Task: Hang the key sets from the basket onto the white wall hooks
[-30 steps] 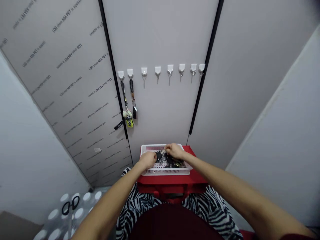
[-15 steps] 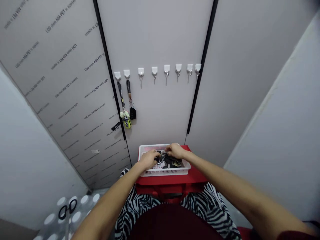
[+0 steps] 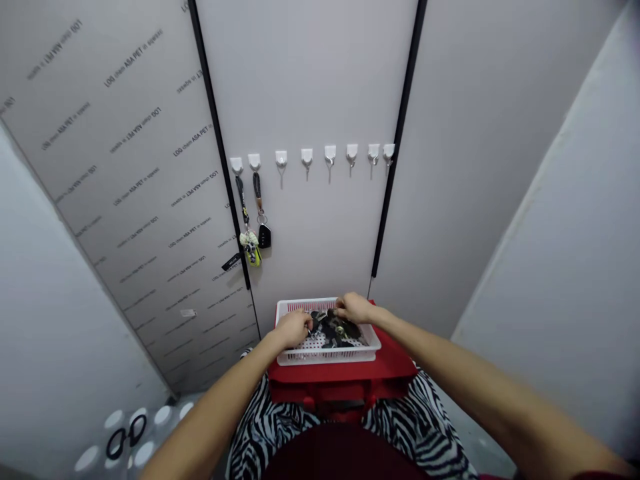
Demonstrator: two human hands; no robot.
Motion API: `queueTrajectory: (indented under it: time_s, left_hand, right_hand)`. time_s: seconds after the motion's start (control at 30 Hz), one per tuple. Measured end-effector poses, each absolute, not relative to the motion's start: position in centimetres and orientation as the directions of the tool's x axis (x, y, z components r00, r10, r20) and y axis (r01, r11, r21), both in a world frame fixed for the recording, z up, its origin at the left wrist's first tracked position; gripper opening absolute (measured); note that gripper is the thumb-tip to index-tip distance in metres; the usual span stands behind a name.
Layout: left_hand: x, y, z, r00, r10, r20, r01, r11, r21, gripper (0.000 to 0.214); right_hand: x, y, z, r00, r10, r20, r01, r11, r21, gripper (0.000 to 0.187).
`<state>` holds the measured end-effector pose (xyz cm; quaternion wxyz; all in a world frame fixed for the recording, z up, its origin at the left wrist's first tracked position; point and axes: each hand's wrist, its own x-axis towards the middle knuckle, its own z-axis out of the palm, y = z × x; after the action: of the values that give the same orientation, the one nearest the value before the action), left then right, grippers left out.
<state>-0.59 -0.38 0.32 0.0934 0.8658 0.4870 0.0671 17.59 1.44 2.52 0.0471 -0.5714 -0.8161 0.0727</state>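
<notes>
A white plastic basket (image 3: 327, 357) holds a jumble of dark key fobs and keys (image 3: 336, 330) with shiny metal bits. Over its left part my left hand (image 3: 295, 328) is closed, thumb and fingers pinching a set of keys (image 3: 310, 331) with a small metal piece showing. At the far right side of the basket, my right hand (image 3: 354, 308) reaches in with curled fingers, closed against the dark pile. What those fingertips grip is hidden.
Under the basket lies a red bag (image 3: 345, 375) on my lap. A row of white hooks (image 3: 307, 156) lines the panel ahead. A keychain (image 3: 251, 248) and a car key (image 3: 265, 236) hang at left. Black-handled scissors (image 3: 127, 437) rest on white-capped bottles (image 3: 88, 458) at lower left.
My left hand has drawn its fingers together on the keys. My right hand stays at the far right of the basket, and the pile has shifted. The view has tilted slightly.
</notes>
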Motion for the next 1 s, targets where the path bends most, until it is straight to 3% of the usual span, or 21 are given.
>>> queueTrajectory:
  time_s: [0.1, 0.23, 0.3, 0.43, 0.57, 0.7, 0.77, 1.0]
  left_hand:
    - [-0.5, -0.1, 0.5, 0.486, 0.874, 0.009, 0.828, -0.464, 0.316, 0.019]
    - [0.6, 0.2, 1.3, 0.407, 0.901, 0.148, 0.633, -0.395, 0.665, 0.022]
    - [1.3, 0.2, 2.1, 0.391, 0.9, 0.191, 0.474, -0.375, 0.797, 0.021]
    - [2.0, 0.0, 3.6, 0.355, 0.919, 0.171, 0.285, -0.281, 0.917, 0.017]
    - [1.9, 0.0, 4.3, 0.254, 0.951, 0.176, 0.196, -0.229, 0.953, 0.017]
    - [1.4, 0.7, 5.3, 0.201, 0.952, 0.231, 0.254, -0.279, 0.926, 0.006]
    - [1.1, 1.1, 6.1, 0.189, 0.946, 0.263, 0.263, -0.307, 0.915, 0.005]
    - [0.2, 1.7, 9.4, 0.18, 0.929, 0.323, 0.274, -0.363, 0.89, 0.005]
  right_hand:
    - [17.8, 1.3, 3.6, -0.37, 0.928, 0.038, 0.852, 0.355, -0.386, 0.024]
    - [17.0, 1.1, 5.2, -0.381, 0.922, 0.071, 0.705, 0.339, -0.623, 0.023]
    - [16.4, 1.1, 5.9, -0.368, 0.924, 0.108, 0.648, 0.338, -0.682, 0.02]
    - [15.7, 1.1, 6.6, -0.289, 0.945, 0.151, 0.581, 0.298, -0.757, 0.014]
    - [15.3, 0.7, 7.2, -0.345, 0.926, 0.15, 0.584, 0.337, -0.739, 0.016]
    - [14.7, 0.3, 8.2, -0.379, 0.878, 0.293, 0.701, 0.479, -0.529, 0.015]
    - [14.3, 0.4, 8.7, -0.376, 0.865, 0.333, 0.703, 0.501, -0.505, 0.016]
    - [13.5, 0.8, 9.7, -0.34, 0.913, 0.227, 0.374, 0.352, -0.858, 0.012]
